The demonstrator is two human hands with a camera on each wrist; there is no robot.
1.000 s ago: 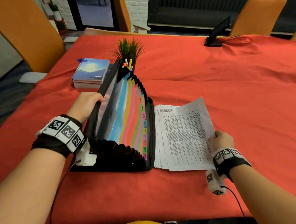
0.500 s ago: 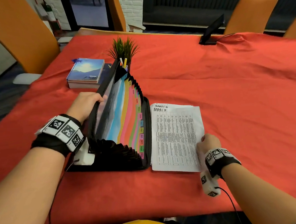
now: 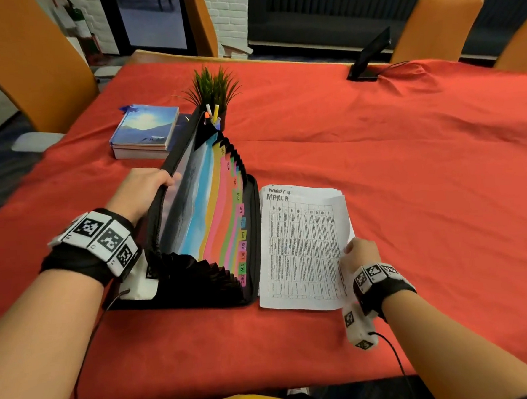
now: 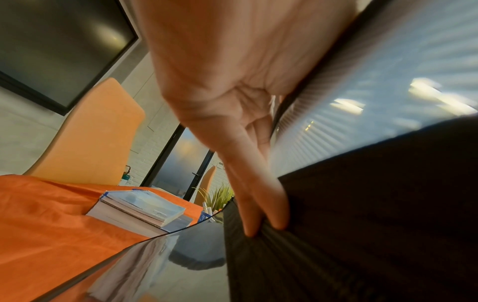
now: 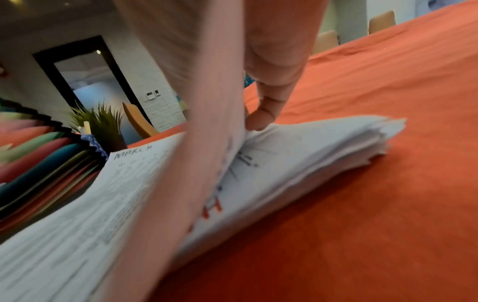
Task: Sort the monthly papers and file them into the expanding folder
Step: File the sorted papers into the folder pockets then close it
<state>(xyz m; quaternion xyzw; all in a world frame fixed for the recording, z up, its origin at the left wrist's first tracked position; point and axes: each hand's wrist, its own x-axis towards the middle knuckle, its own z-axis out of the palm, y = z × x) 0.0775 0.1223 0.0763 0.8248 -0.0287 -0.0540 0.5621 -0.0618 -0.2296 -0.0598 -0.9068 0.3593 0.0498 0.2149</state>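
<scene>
The black expanding folder [image 3: 214, 221] stands open on the red cloth, showing coloured dividers with month tabs. My left hand [image 3: 141, 191] grips the top edge of its front cover [image 4: 362, 224], thumb hidden inside. To the right of the folder lies a stack of printed papers [image 3: 302, 246]; the top sheet reads "MARCH". My right hand [image 3: 356, 253] pinches the right edge of that top sheet [image 5: 129, 194] and lifts it off the stack [image 5: 310, 163]. A fingertip [image 5: 261, 118] touches the sheet below. The dividers [image 5: 38, 153] show at the left of the right wrist view.
Stacked books [image 3: 145, 131] lie behind the folder at the left. A small potted plant [image 3: 214, 89] and a cup of pens [image 3: 214, 116] stand by the folder's far end. A dark tablet stand [image 3: 369, 57] sits at the far edge, with orange chairs [image 3: 28, 59] around the table.
The top sheet, skewed out to the right a second ago, now lies squarer over the stack. My right hand has moved left with its edge. The left hand holds the cover as before.
</scene>
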